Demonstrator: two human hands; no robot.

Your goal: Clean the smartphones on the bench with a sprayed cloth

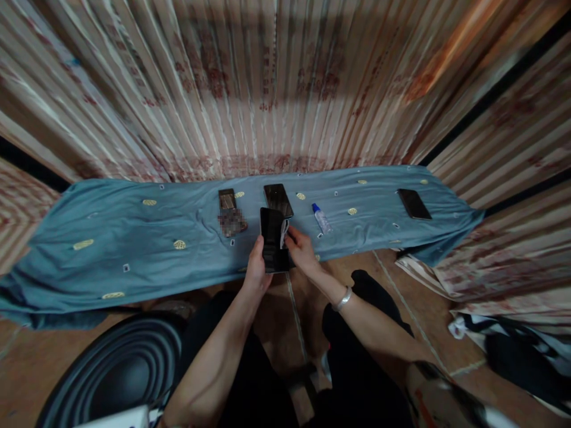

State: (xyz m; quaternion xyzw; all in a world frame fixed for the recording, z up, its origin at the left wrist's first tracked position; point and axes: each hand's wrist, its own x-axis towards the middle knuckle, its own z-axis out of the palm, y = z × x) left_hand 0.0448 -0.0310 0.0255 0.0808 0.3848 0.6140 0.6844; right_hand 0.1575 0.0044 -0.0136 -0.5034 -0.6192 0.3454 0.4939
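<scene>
My left hand (257,261) grips a black phone (272,238) from its left side and underneath, holding it up above the near edge of the cloth with its dark, shiny face towards me. At the phone's right edge, my right hand (301,246) pinches a thin, grey-white piece (284,232) that curls up over the screen. Whether this is film or cloth I cannot tell. Just beyond the held phone lies another dark phone (279,200). A small clear bottle with a blue cap (321,219) rests to the right of both hands.
A blue patterned cloth (134,238) covers the long table. Left of the phones are a dark flat rectangular item (227,198) and a pixelated item (232,222). Farther right lies another dark phone (414,204). Pleated curtains (276,89) hang behind; a round black stool (120,368) stands at lower left.
</scene>
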